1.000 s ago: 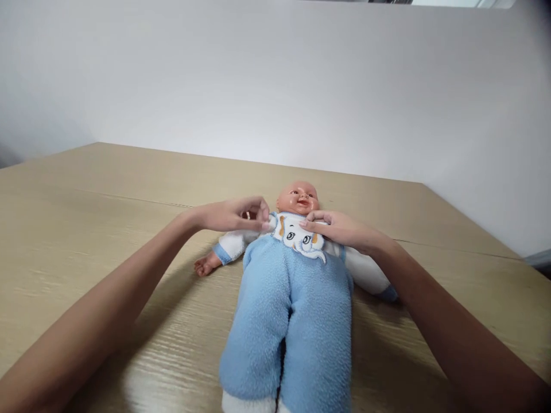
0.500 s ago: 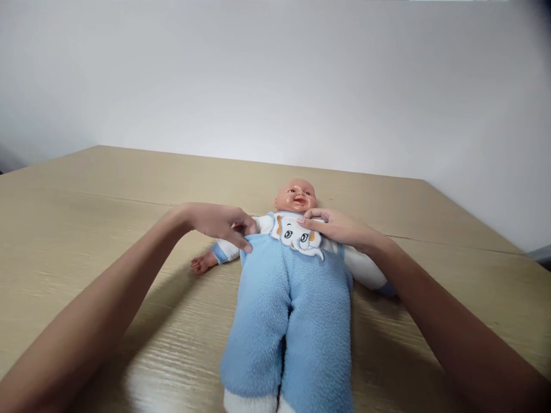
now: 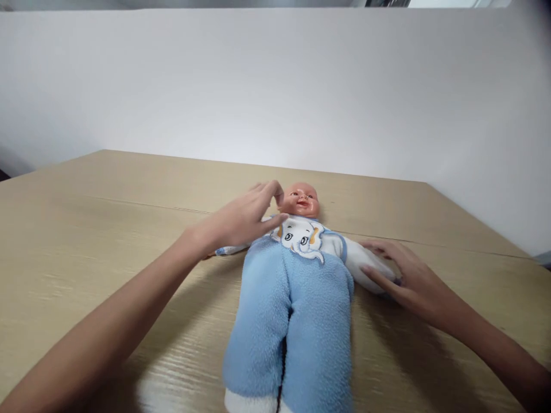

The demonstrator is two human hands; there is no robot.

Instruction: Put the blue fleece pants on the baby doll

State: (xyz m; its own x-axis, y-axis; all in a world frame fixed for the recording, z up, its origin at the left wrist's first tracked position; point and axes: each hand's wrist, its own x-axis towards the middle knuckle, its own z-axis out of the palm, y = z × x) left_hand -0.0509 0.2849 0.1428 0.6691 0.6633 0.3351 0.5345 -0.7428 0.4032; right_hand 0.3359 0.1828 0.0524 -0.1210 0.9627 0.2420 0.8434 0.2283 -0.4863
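A baby doll (image 3: 303,201) lies on its back on the table, its head away from me. It wears light blue fleece overalls (image 3: 297,310) with a white elephant patch (image 3: 299,235) on the chest and white sleeves. My left hand (image 3: 249,215) hovers over the doll's shoulder beside its head, thumb and fingers apart with nothing between them; it hides part of the shoulder. At the other side, my right hand (image 3: 404,278) is at the white sleeve (image 3: 365,264) of the doll's arm. Its thumb and fingers are spread loosely along the sleeve. The doll's hand there is hidden.
The light wooden table (image 3: 107,229) has a seam running across it. A plain white partition (image 3: 258,86) rises behind the table's far edge. The legs of the doll run off the bottom of the view.
My left hand has let go of the overalls' side and moved up toward the doll's head. My right hand has left the chest for the sleeve. The view has tilted slightly up.
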